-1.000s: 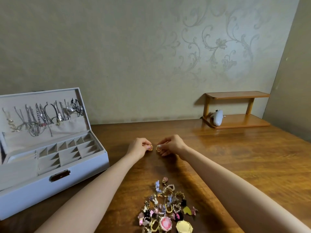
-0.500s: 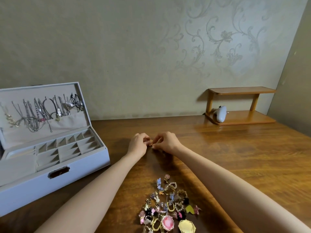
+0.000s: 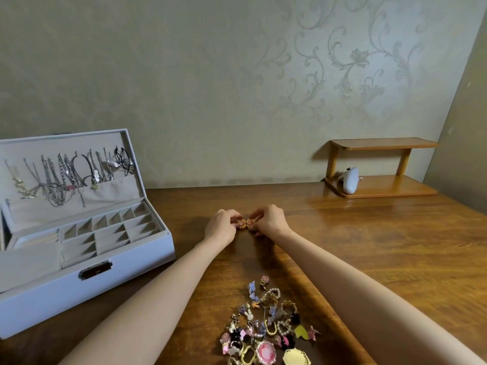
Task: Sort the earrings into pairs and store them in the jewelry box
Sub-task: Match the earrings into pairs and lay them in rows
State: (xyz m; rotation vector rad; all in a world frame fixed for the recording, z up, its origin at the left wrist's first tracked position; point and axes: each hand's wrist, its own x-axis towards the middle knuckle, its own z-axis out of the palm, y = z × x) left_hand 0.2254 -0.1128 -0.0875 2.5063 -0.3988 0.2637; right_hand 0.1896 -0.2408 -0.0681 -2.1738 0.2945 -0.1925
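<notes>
My left hand (image 3: 222, 227) pinches a small round gold-and-pink earring (image 3: 241, 223). My right hand (image 3: 268, 219) pinches its matching earring (image 3: 249, 222). The two earrings are held side by side, touching, just above the middle of the wooden table (image 3: 369, 246). A pile of mixed earrings (image 3: 266, 330) lies on the table near its front edge, between my forearms. The light blue jewelry box (image 3: 79, 283) stands open at the left, with several small beige compartments (image 3: 110, 233) in its tray.
Necklaces and chains (image 3: 66, 175) hang inside the box's raised lid. A small wooden two-tier shelf (image 3: 382, 169) sits at the back right against the wall, with a white object (image 3: 350, 180) on its lower tier.
My hands have drawn together, bringing the two matching earrings from slightly apart to side by side. The camera view has tilted a little.
</notes>
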